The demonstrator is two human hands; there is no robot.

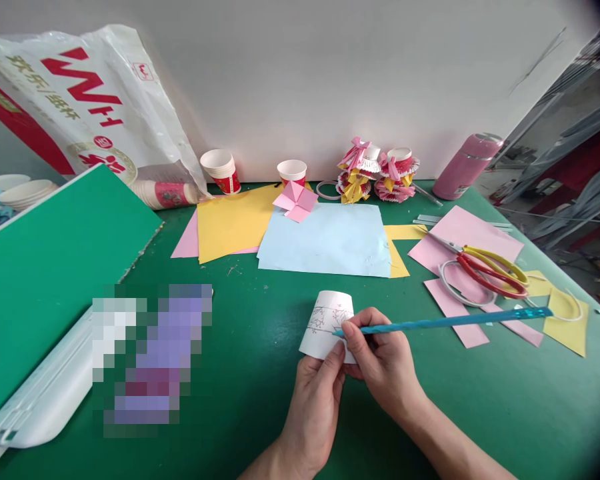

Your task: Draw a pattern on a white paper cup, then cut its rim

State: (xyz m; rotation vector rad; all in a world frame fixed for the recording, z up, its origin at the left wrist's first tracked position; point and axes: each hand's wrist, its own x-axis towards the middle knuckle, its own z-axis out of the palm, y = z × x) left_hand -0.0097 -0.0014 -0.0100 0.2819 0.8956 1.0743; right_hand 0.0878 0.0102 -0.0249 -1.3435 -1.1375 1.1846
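A white paper cup [313,343] with fine dark line drawings of flowers or branches is held upside down near the table's front. My left hand [320,393] grips it from below, thumb pressed on its lower front. In my right hand [380,343] is a long blue pencil [450,321], pinched near its tip. That tip touches or nearly touches the cup's side, between the drawn lines. The pencil's far end points right. Some fingers of both hands are hidden behind the cup.
Blue paper [325,240] and yellow paper [235,223] lie beyond the cup, with a pink folded flower [296,201]. Red-and-yellow scissors [495,270] rest right on pink sheets. Paper cups [225,172], decorated cups [397,175] and a pink flask [467,167] line the wall. A green board [80,233] stands left.
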